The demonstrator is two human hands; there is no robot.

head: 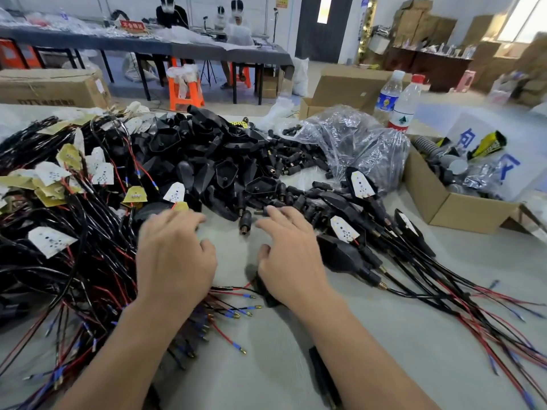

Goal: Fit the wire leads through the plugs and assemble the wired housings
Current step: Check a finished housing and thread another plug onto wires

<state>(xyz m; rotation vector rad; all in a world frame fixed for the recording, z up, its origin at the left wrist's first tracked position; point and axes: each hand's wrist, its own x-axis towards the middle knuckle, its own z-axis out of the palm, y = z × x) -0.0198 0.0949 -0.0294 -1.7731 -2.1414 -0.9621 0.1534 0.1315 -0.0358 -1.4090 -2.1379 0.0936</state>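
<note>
Grey tabletop (414, 309), black plug (245, 222) between left fingers (189, 218) and right fingers (270, 224)

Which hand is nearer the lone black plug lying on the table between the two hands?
Right. The right hand has its fingertips just right of the plug; the left hand is farther off, to the plug's left.

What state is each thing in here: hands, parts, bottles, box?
left hand: open, fingers spread, gripping nothing.
right hand: open, fingers spread, gripping nothing.
loose plug: on its side, unwired, untouched.
empty housings: heaped, unassembled.
wired boards: tangled, not yet housed.
wired housings: boards seated, cables trailing.
water bottles: upright, capped.
cardboard box: open, partly filled.
</note>
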